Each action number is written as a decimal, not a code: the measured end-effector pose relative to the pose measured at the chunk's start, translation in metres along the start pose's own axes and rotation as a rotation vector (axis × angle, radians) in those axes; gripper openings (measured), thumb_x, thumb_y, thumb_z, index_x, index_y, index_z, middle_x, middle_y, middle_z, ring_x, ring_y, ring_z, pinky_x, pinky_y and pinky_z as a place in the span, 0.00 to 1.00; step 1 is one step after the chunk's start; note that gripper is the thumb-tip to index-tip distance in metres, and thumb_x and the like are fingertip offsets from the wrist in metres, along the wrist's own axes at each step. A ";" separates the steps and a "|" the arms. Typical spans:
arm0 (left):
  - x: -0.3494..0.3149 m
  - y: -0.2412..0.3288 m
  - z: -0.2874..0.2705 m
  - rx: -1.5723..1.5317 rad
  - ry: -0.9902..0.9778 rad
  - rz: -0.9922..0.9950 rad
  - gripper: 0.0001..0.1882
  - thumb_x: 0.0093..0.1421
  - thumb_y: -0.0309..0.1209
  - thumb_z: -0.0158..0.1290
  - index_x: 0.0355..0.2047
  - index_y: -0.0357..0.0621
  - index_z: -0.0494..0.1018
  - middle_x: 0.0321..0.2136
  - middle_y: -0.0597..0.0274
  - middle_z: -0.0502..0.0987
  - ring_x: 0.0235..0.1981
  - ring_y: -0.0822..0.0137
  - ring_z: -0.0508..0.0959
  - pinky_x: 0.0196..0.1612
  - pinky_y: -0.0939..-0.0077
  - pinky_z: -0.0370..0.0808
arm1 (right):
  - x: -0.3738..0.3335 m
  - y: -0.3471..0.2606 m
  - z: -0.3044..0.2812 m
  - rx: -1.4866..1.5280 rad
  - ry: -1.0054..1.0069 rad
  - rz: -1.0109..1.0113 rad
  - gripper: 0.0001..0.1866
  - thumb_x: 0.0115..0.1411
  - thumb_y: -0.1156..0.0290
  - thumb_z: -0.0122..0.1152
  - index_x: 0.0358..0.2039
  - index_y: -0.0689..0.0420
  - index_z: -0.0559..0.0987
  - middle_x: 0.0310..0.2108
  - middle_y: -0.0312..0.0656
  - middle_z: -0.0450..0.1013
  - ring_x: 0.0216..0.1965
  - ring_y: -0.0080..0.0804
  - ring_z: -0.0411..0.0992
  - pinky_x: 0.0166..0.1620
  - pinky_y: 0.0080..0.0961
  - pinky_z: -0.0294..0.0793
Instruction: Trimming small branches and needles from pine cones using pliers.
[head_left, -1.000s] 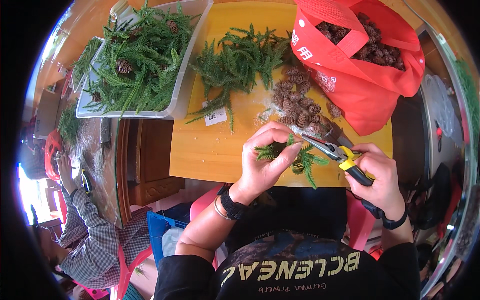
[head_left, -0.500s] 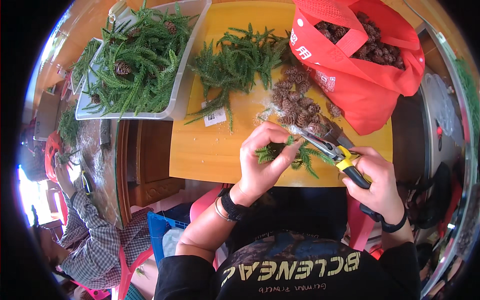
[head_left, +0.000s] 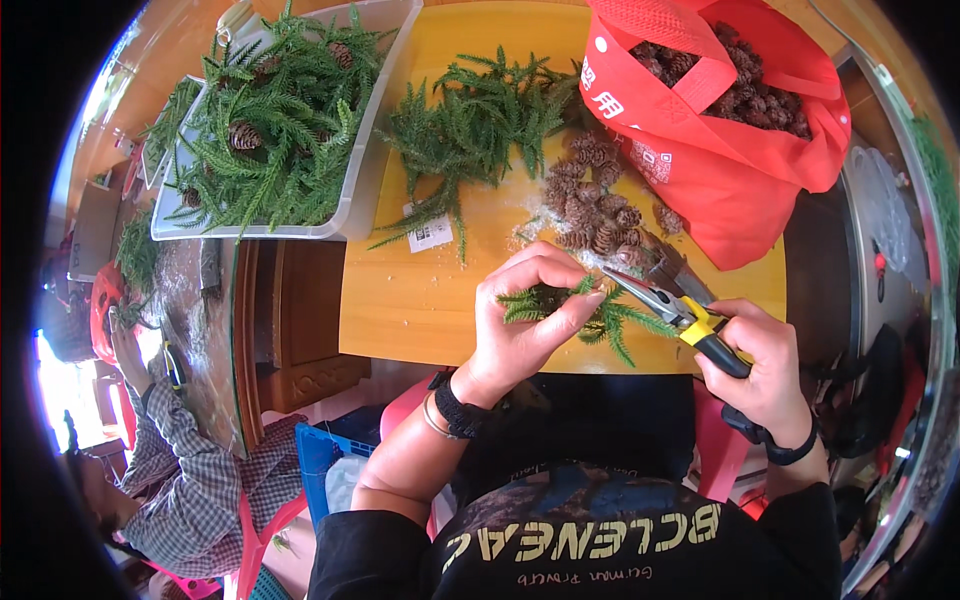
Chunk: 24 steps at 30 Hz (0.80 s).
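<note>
My left hand [head_left: 528,315] pinches a small green artificial pine sprig [head_left: 612,325] over the near edge of the yellow table; its needles stick out on both sides of my fingers. My right hand [head_left: 755,362] is wrapped round the yellow-and-black handles of a pair of pliers [head_left: 690,318]. The metal jaws point up and left, close to my left fingertips and the sprig. Whether they touch the sprig I cannot tell. Just beyond the jaws lies a heap of brown pine cones [head_left: 600,205]. Farther back is a pile of loose green sprigs [head_left: 480,115].
A clear plastic bin [head_left: 365,185] of sprigs with a few cones stands at the far left. A red bag [head_left: 700,190] full of cones sits at the far right. A white label [head_left: 430,236] lies on the yellow table [head_left: 420,315]. Another person in a checked shirt [head_left: 200,515] works at left.
The pliers and my right hand have shifted slightly right and down, away from my left fingertips. My left hand has moved a little left with the sprig.
</note>
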<state>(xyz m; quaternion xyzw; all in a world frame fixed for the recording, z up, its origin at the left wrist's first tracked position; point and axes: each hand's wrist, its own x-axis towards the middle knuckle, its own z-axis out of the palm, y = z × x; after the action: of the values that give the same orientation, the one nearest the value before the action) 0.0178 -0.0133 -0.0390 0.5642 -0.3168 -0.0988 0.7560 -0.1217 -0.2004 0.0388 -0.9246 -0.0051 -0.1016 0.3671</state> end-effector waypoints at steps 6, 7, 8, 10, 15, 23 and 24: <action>0.004 0.004 -0.006 0.151 -0.093 0.120 0.06 0.44 0.18 0.59 0.24 0.36 0.74 0.25 0.60 0.75 0.28 0.69 0.75 0.32 0.78 0.71 | 0.003 -0.002 -0.006 -0.020 -0.005 0.008 0.10 0.39 0.79 0.61 0.14 0.59 0.66 0.13 0.41 0.63 0.20 0.41 0.69 0.41 0.32 0.73; 0.004 0.004 -0.006 0.152 -0.093 0.119 0.06 0.44 0.18 0.59 0.24 0.36 0.74 0.25 0.60 0.75 0.28 0.69 0.75 0.32 0.78 0.71 | 0.003 -0.002 -0.008 -0.019 -0.006 0.008 0.10 0.39 0.79 0.61 0.14 0.59 0.66 0.13 0.41 0.63 0.20 0.41 0.69 0.41 0.32 0.73; 0.004 0.005 -0.006 0.163 -0.112 0.114 0.06 0.44 0.18 0.59 0.25 0.36 0.74 0.25 0.60 0.75 0.28 0.69 0.75 0.32 0.78 0.71 | 0.003 -0.003 -0.010 -0.022 -0.021 0.024 0.10 0.39 0.80 0.61 0.14 0.59 0.66 0.13 0.41 0.63 0.20 0.41 0.69 0.41 0.32 0.73; 0.005 0.005 -0.007 0.174 -0.132 0.109 0.07 0.44 0.18 0.59 0.25 0.36 0.75 0.25 0.59 0.75 0.28 0.69 0.75 0.33 0.78 0.71 | 0.002 -0.004 -0.013 -0.025 -0.034 0.042 0.10 0.39 0.80 0.61 0.14 0.60 0.66 0.12 0.41 0.63 0.20 0.41 0.69 0.40 0.32 0.73; 0.002 -0.001 -0.003 -0.192 -0.172 -0.093 0.07 0.50 0.20 0.56 0.31 0.36 0.76 0.30 0.58 0.76 0.31 0.70 0.75 0.35 0.78 0.72 | 0.006 -0.006 -0.019 -0.056 -0.019 0.044 0.10 0.38 0.80 0.60 0.15 0.60 0.66 0.13 0.42 0.64 0.22 0.42 0.70 0.37 0.32 0.73; 0.003 0.003 -0.005 -0.388 -0.320 -0.359 0.21 0.53 0.19 0.52 0.49 0.36 0.64 0.40 0.62 0.71 0.41 0.70 0.74 0.47 0.77 0.70 | 0.006 -0.008 -0.025 -0.090 -0.017 0.143 0.09 0.37 0.80 0.61 0.15 0.61 0.67 0.15 0.45 0.65 0.24 0.44 0.71 0.34 0.31 0.72; 0.003 0.002 -0.006 -0.364 -0.325 -0.375 0.20 0.53 0.20 0.54 0.47 0.36 0.65 0.39 0.62 0.72 0.40 0.71 0.73 0.46 0.77 0.70 | 0.006 -0.009 -0.026 -0.091 -0.020 0.155 0.09 0.37 0.80 0.61 0.16 0.61 0.67 0.15 0.45 0.64 0.24 0.44 0.71 0.34 0.31 0.72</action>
<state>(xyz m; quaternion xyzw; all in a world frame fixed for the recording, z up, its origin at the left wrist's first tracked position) 0.0229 -0.0094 -0.0370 0.4451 -0.3012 -0.3807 0.7525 -0.1212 -0.2113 0.0645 -0.9390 0.0674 -0.0637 0.3312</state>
